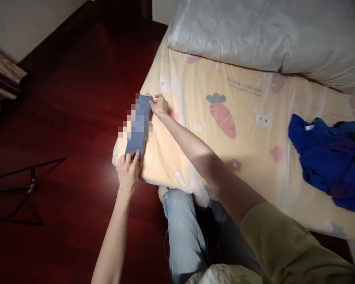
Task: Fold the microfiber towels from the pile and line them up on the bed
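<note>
A narrow folded blue-grey cloth [136, 144] lies along the left corner of the bed; its middle is blurred out by blocks, so I cannot tell what kind of garment it is. At its near end, my left hand [128, 170] grips the edge, thumb on top and fingers at the outer side. My right hand [159, 105] pinches the far end between thumb and fingers. Beneath the cloth is a yellow bed sheet [189, 146] printed with a carrot, flowers and rabbit faces.
A crumpled dark blue garment [322, 157] lies at the bed's right side. Grey bedding [239, 31] covers the far part. Black tripod legs [32, 187] stand on the dark red floor [77, 118] at left, with a curtain [2, 79] by the wall.
</note>
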Demonstrator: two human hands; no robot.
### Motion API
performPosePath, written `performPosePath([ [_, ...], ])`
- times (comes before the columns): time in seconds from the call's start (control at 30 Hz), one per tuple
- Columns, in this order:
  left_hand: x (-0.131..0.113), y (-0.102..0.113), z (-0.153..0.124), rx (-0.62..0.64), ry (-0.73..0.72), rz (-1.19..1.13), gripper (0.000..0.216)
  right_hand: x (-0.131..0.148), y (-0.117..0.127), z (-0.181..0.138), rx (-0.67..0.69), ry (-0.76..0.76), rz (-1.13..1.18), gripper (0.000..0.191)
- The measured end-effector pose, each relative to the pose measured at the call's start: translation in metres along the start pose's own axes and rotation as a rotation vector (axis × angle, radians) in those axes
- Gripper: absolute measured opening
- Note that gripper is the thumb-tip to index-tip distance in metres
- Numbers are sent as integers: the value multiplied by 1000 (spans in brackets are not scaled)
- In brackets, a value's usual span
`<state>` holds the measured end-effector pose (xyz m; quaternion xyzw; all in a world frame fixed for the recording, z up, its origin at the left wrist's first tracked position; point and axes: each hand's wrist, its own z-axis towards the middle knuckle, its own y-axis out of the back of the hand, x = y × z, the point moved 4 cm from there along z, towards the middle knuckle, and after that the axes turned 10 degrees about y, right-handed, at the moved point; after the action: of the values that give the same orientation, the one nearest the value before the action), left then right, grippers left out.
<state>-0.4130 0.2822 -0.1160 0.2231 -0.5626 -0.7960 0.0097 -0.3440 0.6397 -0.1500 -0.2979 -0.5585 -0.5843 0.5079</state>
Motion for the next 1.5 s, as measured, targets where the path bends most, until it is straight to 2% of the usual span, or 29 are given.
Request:
performPosePath([
  [0.1, -25, 28, -28, -80, 22, -59, 47, 43, 72, -58, 11, 151, 22, 37],
  [0.17, -54, 40, -68, -123, -20, -169, 48, 59, 140, -114, -13, 186, 72, 41],
  [0.2, -71, 43, -94, -107, -43, -238, 48, 61, 178, -146, -36, 173, 90, 40],
  [0.3, -130, 39, -182, 118, -142, -437, 44, 47, 303, -252, -181, -7, 41, 32],
  [0.37, -165, 37, -236, 268, -126, -425, 42, 35, 393, -326, -359, -132, -71, 25],
  [0.43, -189, 39, -273, 343, -82, -357, 42, 24, 479, -394, -546, -240, -208, 20],
  [0.5, -203, 43, -292, 369, -58, -295, 44, 13, 555, -449, -713, -344, -216, 23],
  [0.57, -211, 47, -296, 370, -58, -245, 45, 0, 618, -487, -867, -435, -116, 29],
  [0.63, -215, 49, -293, 359, -73, -203, 46, -14, 668, -506, -986, -508, 37, 32],
  [0.73, -224, 49, -292, 317, -109, -164, 48, -31, 723, -499, -1030, -508, 282, 34],
  [0.83, -236, 50, -300, 262, -128, -141, 48, -43, 764, -469, -957, -419, 422, 41],
  [0.93, -244, 52, -313, 239, -120, -105, 48, -51, 793, -438, -927, -434, 362, 52],
  [1.03, -247, 53, -326, 244, -107, -86, 45, -56, 809, -415, -916, -490, 264, 59],
  [1.17, -242, 51, -336, 241, -97, -101, 42, -55, 815, -397, -910, -469, 228, 58],
  [1.27, -239, 49, -336, 267, -81, -93, 45, -47, 812, -392, -903, -441, 203, 59],
  [1.37, -244, 53, -332, 314, -57, -117, 48, -27, 794, -393, -854, -372, 162, 58],
  [1.43, -259, 61, -324, 344, -29, -185, 44, -2, 768, -397, -739, -207, 66, 54],
  [1.5, -286, 73, -313, 352, -25, -284, 35, 35, 729, -406, -571, 57, -78, 51],
])
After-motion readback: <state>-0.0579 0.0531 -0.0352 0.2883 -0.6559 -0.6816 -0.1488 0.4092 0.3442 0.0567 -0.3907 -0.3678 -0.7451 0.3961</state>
